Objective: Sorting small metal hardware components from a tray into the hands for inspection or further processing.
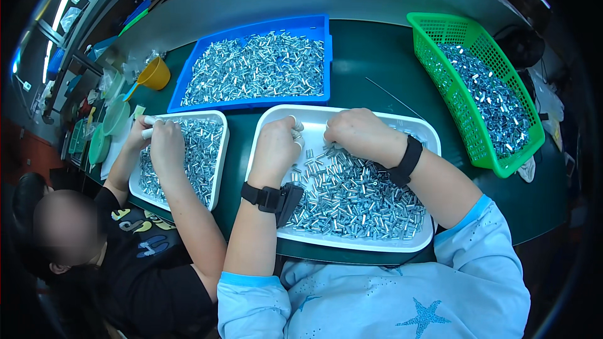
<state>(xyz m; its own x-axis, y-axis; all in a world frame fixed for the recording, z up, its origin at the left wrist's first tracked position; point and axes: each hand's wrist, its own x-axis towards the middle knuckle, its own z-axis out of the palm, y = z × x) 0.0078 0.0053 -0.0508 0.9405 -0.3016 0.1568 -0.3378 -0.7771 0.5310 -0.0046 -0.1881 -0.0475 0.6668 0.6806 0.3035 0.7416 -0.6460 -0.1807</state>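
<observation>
Head view: left hand (276, 144) and right hand (359, 133), both curled shut, pinch small metal pieces (352, 194) above the white tray (352, 242).

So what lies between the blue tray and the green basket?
Only bare dark green table top separates the blue tray from the green basket in the head view.

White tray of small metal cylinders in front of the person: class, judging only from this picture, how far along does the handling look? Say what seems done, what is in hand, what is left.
Done: the white tray is bare along its far edge. In hand: the left hand and right hand meet there, fingertips pinched; what they hold is hidden. Left: metal cylinders cover most of the tray.
</observation>
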